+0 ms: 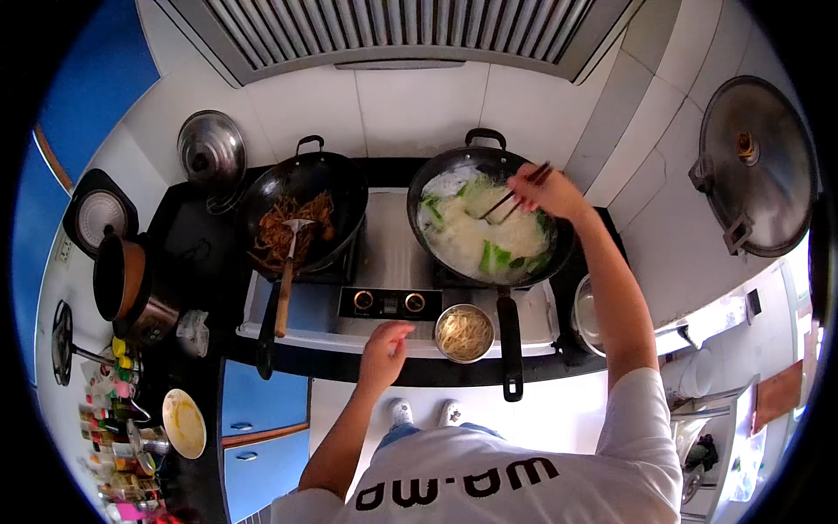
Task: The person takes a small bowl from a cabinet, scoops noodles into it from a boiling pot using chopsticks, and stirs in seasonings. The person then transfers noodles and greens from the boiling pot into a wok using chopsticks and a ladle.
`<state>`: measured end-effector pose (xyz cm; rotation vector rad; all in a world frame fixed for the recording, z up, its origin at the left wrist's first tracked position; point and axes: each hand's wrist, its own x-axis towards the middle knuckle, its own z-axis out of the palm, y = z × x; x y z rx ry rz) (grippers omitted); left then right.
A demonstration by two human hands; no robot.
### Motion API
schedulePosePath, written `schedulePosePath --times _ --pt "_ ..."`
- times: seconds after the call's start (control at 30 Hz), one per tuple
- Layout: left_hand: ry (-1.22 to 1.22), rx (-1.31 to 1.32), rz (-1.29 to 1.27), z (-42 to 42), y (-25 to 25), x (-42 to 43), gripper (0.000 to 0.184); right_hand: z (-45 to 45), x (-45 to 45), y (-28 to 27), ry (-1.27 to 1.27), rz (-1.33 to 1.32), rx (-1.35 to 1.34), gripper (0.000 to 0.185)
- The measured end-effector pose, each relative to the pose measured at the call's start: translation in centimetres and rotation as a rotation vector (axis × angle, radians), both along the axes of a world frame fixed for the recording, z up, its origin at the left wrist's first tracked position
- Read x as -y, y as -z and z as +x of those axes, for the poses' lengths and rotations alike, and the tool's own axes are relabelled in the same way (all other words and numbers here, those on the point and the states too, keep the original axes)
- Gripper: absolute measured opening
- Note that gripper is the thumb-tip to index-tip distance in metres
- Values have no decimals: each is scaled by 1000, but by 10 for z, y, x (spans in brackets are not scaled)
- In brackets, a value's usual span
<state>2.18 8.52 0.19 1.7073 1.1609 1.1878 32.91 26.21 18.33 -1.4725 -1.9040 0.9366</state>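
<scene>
My right hand (550, 189) grips a pair of dark chopsticks (500, 206) over the right wok (419, 196). Their tips dip into pale, bubbling liquid (476, 229) with green leafy vegetables (496, 258) in it. Near the stove's front edge, my left hand (382, 354) holds nothing, its fingers loosely bent and pointing right. Just right of it is a metal bowl (443, 349) of pale strips that look like noodles (464, 334). In the left wok (336, 188) lies brown cooked food (278, 223), with a wooden-handled spatula (286, 284) resting in it.
The right wok's long handle (510, 341) juts past the counter edge. A glass lid (211, 150) leans behind the left wok. Pots (148, 310), a plate (184, 424) and several seasoning bottles (109, 437) stand at left. A large lid (758, 192) hangs on the right wall.
</scene>
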Motion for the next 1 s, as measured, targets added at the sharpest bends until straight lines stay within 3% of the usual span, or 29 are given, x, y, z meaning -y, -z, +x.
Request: schedulePosePath --times 0.1,0.17,0.2,0.27,0.33,0.4,0.5,0.53,0.6,0.63,0.7,0.77,0.83,0.9,0.97,1.0 --pt "-98 -88 -211 -11 2 15 26 2 -19 -7 294 183 -23 24" --pt "-83 -9 -179 -9 3 14 24 -9 -30 32 209 508 140 21" --pt "-80 -13 -175 -9 1 14 24 -6 -47 61 14 508 10 19" --pt "-54 36 -195 -10 -1 17 21 -20 -33 69 -153 400 -142 16" --pt "-86 43 -194 -19 8 26 21 -20 -18 49 -220 298 -160 16" --pt "-119 48 -195 -34 15 35 21 -4 -5 18 -262 31 -98 19" --pt "-185 -36 -250 -41 21 43 21 13 -6 -18 115 68 69 24" --pt "-174 18 -244 -38 24 42 20 12 -2 -12 119 65 68 24" --pt "-160 70 -232 -31 21 38 20 6 -5 19 276 461 439 19" --pt "-131 96 -230 -26 16 36 19 19 -23 53 132 504 335 15" --pt "-101 124 -227 -23 7 37 19 5 -13 66 37 522 344 16" --pt "-111 67 -235 -23 2 39 17 -2 1 38 -4 405 300 17" --pt "-112 65 -242 -29 6 43 17 5 2 17 135 244 -55 23" --pt "-116 65 -243 -35 13 46 17 21 8 -10 270 405 457 39" --pt "-146 60 -286 -38 20 49 17 18 18 -20 221 27 418 36" --pt "-144 62 -285 -36 19 48 17 13 22 -15 222 28 421 36"
